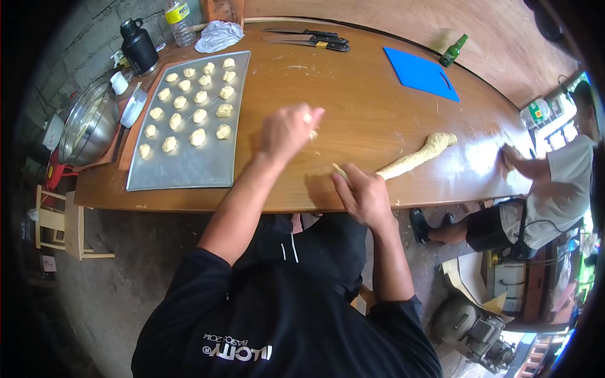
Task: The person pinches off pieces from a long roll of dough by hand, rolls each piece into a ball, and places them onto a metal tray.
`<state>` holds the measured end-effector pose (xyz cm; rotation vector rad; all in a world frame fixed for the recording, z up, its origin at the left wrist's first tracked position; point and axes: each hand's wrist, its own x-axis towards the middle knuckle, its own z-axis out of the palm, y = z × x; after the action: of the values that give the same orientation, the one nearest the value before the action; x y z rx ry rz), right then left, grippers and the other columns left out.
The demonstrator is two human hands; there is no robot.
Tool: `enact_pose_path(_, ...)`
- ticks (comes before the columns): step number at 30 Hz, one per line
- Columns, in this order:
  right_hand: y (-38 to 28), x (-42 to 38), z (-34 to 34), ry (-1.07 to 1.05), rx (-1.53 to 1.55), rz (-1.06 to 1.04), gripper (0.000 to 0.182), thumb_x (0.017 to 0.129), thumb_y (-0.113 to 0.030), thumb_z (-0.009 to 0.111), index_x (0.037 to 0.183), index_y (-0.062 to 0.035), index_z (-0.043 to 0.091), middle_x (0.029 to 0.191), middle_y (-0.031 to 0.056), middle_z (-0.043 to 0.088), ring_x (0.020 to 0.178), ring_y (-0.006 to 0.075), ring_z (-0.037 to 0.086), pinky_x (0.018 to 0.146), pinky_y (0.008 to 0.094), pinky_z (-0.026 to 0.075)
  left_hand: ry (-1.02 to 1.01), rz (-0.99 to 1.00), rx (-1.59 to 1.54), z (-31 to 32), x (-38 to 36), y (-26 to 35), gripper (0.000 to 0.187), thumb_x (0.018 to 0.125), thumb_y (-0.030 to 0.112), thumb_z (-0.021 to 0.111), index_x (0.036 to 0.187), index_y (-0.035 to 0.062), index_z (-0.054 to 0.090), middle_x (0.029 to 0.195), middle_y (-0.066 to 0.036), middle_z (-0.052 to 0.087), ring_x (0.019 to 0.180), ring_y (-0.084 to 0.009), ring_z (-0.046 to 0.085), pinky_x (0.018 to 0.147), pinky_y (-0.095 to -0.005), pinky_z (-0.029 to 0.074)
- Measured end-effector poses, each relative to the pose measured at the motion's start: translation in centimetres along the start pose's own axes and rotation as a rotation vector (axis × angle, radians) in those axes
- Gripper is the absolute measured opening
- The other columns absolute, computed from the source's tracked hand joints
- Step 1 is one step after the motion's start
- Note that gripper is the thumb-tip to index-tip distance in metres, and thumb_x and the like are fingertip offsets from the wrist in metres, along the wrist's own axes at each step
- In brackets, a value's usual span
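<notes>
Wooden table [353, 107] bears a dough-ball tray [189, 164] left of both hands, left hand [287, 129] pinching dough, right hand [362, 195] gripping the dough rope [416, 157]

Black long-sleeved shirt, sleeves pushed up, white lettering on chest; dark trousers.

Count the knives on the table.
2. Both lie side by side at the far edge of the table, between the crumpled cloth and the blue board: the far knife and the near knife. None looks hidden.
</notes>
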<state>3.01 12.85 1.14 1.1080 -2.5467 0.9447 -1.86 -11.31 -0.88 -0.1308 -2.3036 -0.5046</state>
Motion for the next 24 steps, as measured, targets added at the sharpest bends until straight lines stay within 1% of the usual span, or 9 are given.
enact_pose_path(1, -0.1, -0.7, -0.6, 0.035, 0.056, 0.029, 0.022, 0.104, -0.019, 0.074, 0.096, -0.0021, 0.063, 0.067, 0.0186, 0.062, 0.061, 0.0417, 0.064, 0.059, 0.0506, 0.049, -0.086, -0.23, 0.084, -0.5, 0.8, -1.4, 0.046, 0.105, 0.04, 0.075, 0.072, 0.0087, 0.066, 0.062, -0.011, 0.064, 0.059, -0.0302, 0.07, 0.055, -0.0455, 0.054)
enact_pose_path(5, 2.2, -1.2, -1.4, 0.094, 0.019, 0.191, 0.02, 0.106, -0.018, 0.07, 0.1, 0.0002, 0.065, 0.083, 0.0222, 0.066, 0.08, 0.0437, 0.067, 0.073, 0.0535, 0.051, -0.191, -0.304, -0.342, -2.9, -0.6, -3.7, 0.057, 0.113, 0.059, 0.055, 0.095, 0.0088, 0.075, 0.076, -0.009, 0.07, 0.068, -0.0229, 0.07, 0.066, -0.0396, 0.056)
enact_pose_path(8, 3.1, -0.5, -0.2, 0.103, -0.024, 0.122, 0.027, 0.105, -0.023, 0.071, 0.116, 0.0015, 0.069, 0.099, 0.0224, 0.071, 0.095, 0.0431, 0.068, 0.087, 0.0537, 0.053, -0.497, -0.635, -1.304, -3.8, -2.8, -4.3, 0.087, 0.112, 0.078, 0.019, 0.131, 0.0126, 0.073, 0.106, 0.0, 0.061, 0.089, -0.0123, 0.058, 0.082, -0.0289, 0.051)
enact_pose_path(11, 3.0, 0.0, 0.8, 0.068, -0.108, 0.102, 0.031, 0.104, -0.027, 0.072, 0.124, -0.0027, 0.074, 0.109, 0.0186, 0.074, 0.104, 0.041, 0.069, 0.098, 0.0511, 0.052, -0.514, -0.715, -1.691, -3.5, -4.4, -4.3, 0.068, 0.117, 0.067, 0.029, 0.134, 0.014, 0.068, 0.109, -0.002, 0.064, 0.09, -0.013, 0.061, 0.083, -0.0324, 0.055)
enact_pose_path(12, 3.7, 0.0, 1.4, 0.068, -0.126, 0.062, 0.028, 0.104, -0.026, 0.072, 0.121, -0.0046, 0.075, 0.11, 0.017, 0.074, 0.104, 0.0401, 0.068, 0.098, 0.0502, 0.052, -0.315, -0.806, -1.818, -2.7, -5.3, -3.7, 0.04, 0.119, 0.048, 0.049, 0.137, 0.0146, 0.062, 0.12, -0.005, 0.069, 0.094, -0.0135, 0.064, 0.084, -0.0351, 0.058)
enact_pose_path(16, 4.6, 0.0, 1.8, 0.064, -0.197, 0.053, 0.019, 0.102, -0.023, 0.072, 0.115, -0.0097, 0.078, 0.11, 0.0123, 0.073, 0.105, 0.0378, 0.068, 0.097, 0.0492, 0.051, -0.161, -0.918, -1.554, -4.3, -4.9, -0.2, 0.029, 0.112, 0.018, 0.069, 0.139, 0.0134, 0.058, 0.133, -0.01, 0.073, 0.09, -0.0132, 0.067, 0.077, -0.0311, 0.058)
enact_pose_path(21, 5.4, -0.5, 2.7, 0.137, -0.222, 0.088, 0.018, 0.102, -0.021, 0.071, 0.115, -0.0092, 0.076, 0.106, 0.0118, 0.071, 0.101, 0.0374, 0.067, 0.092, 0.0495, 0.051, -0.263, -0.894, -1.548, -3.6, -6.0, -2.1, 0.027, 0.113, 0.03, 0.068, 0.131, 0.0124, 0.059, 0.103, -0.006, 0.071, 0.064, -0.0055, 0.054, 0.056, -0.022, 0.046)
enact_pose_path(23, 5.2, -0.9, 3.2, 0.161, -0.248, 0.077, 0.017, 0.102, -0.021, 0.071, 0.113, -0.0091, 0.076, 0.105, 0.0118, 0.072, 0.1, 0.0372, 0.067, 0.092, 0.0494, 0.051, -0.218, -0.875, -1.857, -3.4, -6.4, -2.7, 0.029, 0.114, 0.037, 0.065, 0.127, 0.0121, 0.058, 0.095, -0.004, 0.067, 0.062, -0.0049, 0.05, 0.055, -0.0216, 0.044)
enact_pose_path(24, 5.1, -0.9, 3.5, 0.192, -0.275, 0.073, 0.016, 0.103, -0.021, 0.07, 0.112, -0.009, 0.077, 0.103, 0.0118, 0.072, 0.098, 0.0369, 0.067, 0.092, 0.0493, 0.05, -0.216, -0.804, -2.065, -2.2, -7.2, -3.6, 0.024, 0.116, 0.029, 0.061, 0.131, 0.0108, 0.055, 0.1, -0.007, 0.07, 0.065, -0.0074, 0.055, 0.06, -0.0248, 0.052)
